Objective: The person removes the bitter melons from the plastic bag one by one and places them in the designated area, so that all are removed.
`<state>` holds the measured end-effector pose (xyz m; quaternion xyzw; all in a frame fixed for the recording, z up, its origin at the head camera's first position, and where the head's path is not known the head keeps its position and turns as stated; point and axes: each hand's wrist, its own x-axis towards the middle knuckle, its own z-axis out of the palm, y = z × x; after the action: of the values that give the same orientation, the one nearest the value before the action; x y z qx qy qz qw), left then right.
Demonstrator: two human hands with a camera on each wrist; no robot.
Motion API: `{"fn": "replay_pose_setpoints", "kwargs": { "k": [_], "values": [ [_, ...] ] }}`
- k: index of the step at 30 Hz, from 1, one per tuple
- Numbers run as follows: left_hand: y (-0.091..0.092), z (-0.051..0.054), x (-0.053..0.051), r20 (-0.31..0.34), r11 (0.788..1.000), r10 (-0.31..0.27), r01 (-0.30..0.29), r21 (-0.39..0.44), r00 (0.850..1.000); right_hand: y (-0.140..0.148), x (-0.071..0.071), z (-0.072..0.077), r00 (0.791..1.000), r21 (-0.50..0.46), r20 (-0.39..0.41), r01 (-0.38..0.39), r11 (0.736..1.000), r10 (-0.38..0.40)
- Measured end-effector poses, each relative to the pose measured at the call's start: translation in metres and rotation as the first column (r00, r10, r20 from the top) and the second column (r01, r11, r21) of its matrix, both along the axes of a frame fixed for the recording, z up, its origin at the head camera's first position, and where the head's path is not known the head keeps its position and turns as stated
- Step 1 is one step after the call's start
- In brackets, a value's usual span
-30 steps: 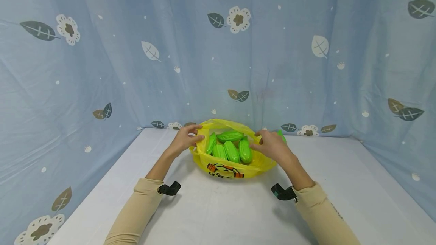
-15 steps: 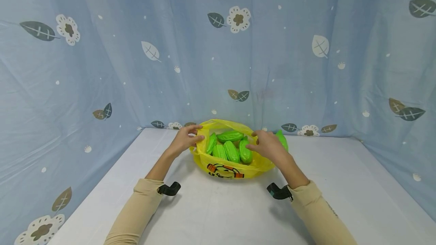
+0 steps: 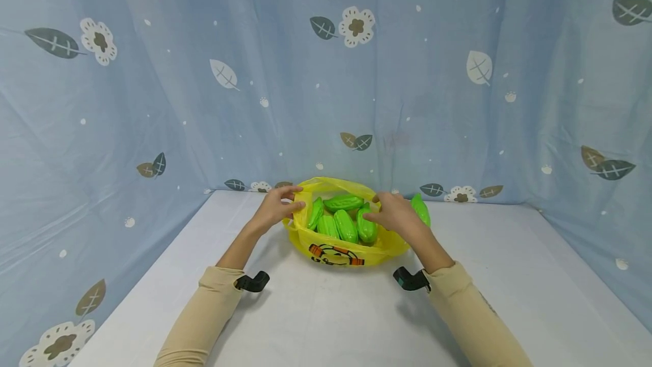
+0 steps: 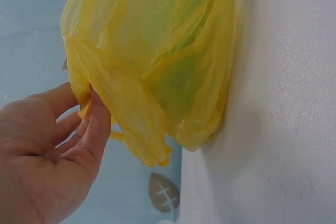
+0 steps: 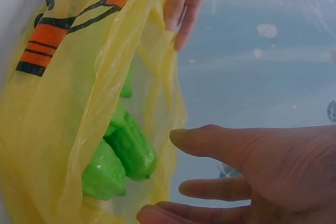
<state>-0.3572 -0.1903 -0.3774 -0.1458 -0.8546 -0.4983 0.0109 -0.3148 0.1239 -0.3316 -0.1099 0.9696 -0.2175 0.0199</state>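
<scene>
The left hand (image 3: pixel 272 210) pinches the yellow bag (image 3: pixel 379 255) by the left edge of its mouth, thumb and fingers close together on the plastic. The right hand (image 3: pixel 397 214) is at the mouth's right side with thumb and fingers parted wide and nothing held between them, though whether a fingertip touches the rim I cannot tell. The bag sits on the white table (image 3: pixel 326 321), five green gourds (image 3: pixel 346 227) visible inside it, while a sixth gourd (image 3: pixel 420 208) is outside on the right, partly hidden by the right hand.
</scene>
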Motion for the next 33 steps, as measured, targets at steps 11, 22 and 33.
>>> {"fn": "replay_pose_setpoints", "kwargs": {
  "k": [11,22,33],
  "values": [
    [0.000,-0.001,-0.002,0.012,1.000,-0.007,0.007,0.002,1.000,-0.002,-0.009,-0.004,0.999,-0.005,0.045,0.010,1.000,-0.010],
    [0.001,-0.001,-0.001,0.016,1.000,-0.005,0.005,-0.006,1.000,-0.010,-0.016,-0.002,0.992,-0.006,0.122,0.013,1.000,-0.012],
    [0.002,0.000,-0.001,0.013,1.000,0.001,-0.001,-0.007,1.000,-0.017,-0.020,-0.007,0.991,0.019,0.131,0.025,1.000,-0.028]
  ]
}}
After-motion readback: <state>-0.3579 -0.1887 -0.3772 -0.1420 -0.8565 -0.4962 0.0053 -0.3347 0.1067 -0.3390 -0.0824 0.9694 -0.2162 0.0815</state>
